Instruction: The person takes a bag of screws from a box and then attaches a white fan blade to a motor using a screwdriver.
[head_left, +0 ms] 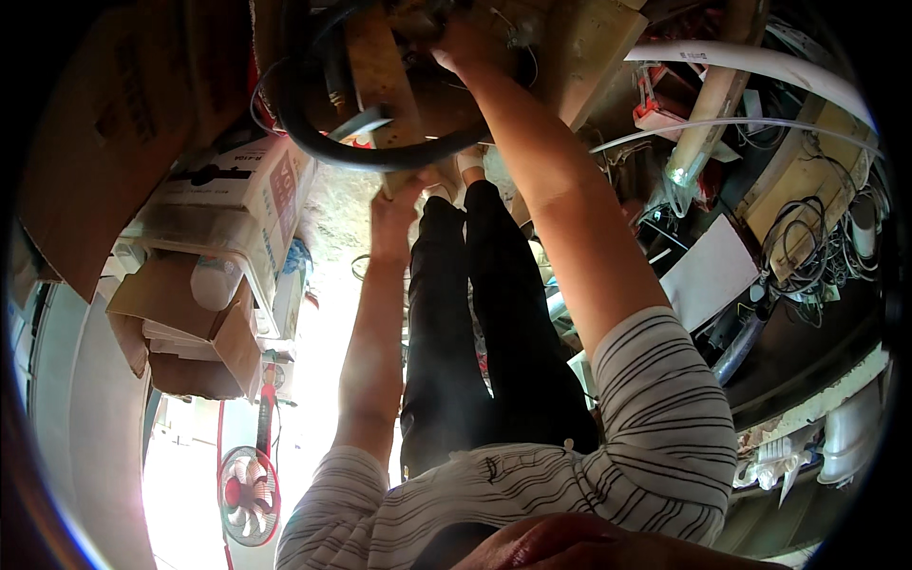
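My left hand (399,201) is closed around the lower end of a long wooden board (385,85). The board runs up to the top edge of the view, behind a thick black hose (399,159) that curves in a loop. A short grey strip (363,123) lies across the board just above the hose. My right hand (461,47) is stretched far forward into the shadow, right of the board. Its fingers look curled, but what they hold, if anything, is lost in the dark.
On the left stand a stained plastic tub (190,223), an open cardboard box (195,332) and a red-and-white fan (249,494). To the right are a white pipe (760,66), tangled black cables (798,242), a white panel (711,275) and a red rack (660,104).
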Demonstrator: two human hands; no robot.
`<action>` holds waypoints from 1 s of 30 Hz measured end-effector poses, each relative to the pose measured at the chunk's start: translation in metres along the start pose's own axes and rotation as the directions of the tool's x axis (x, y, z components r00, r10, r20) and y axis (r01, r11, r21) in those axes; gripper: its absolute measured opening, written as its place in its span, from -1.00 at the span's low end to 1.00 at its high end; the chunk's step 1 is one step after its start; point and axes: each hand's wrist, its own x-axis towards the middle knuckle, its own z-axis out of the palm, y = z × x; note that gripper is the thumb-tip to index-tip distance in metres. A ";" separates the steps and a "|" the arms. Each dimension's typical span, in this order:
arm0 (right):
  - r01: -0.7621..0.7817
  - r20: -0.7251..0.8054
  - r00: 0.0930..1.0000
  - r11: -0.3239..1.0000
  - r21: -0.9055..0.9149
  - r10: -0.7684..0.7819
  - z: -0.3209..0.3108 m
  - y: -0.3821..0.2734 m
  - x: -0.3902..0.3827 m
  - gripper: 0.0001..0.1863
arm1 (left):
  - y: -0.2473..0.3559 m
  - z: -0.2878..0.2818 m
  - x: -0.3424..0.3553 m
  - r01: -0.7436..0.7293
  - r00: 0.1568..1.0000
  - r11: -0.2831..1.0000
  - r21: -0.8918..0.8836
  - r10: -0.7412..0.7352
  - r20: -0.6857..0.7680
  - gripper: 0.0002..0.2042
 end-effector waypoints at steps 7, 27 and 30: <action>0.127 -0.144 0.984 0.981 0.149 -0.105 0.097 0.097 0.004 -0.36 | 0.064 -0.036 -0.021 -0.249 0.967 0.934 -0.258 0.226 -0.118 -0.81; 0.019 0.049 0.999 0.992 -0.124 -0.013 0.179 0.142 0.077 -0.77 | 0.044 -0.083 -0.003 -0.276 0.955 0.961 0.012 0.276 -0.107 -0.74; -0.205 0.019 0.979 0.969 0.134 0.204 0.190 0.129 0.092 -0.78 | 0.050 -0.071 -0.006 -0.352 0.925 0.936 0.025 0.352 -0.141 -0.45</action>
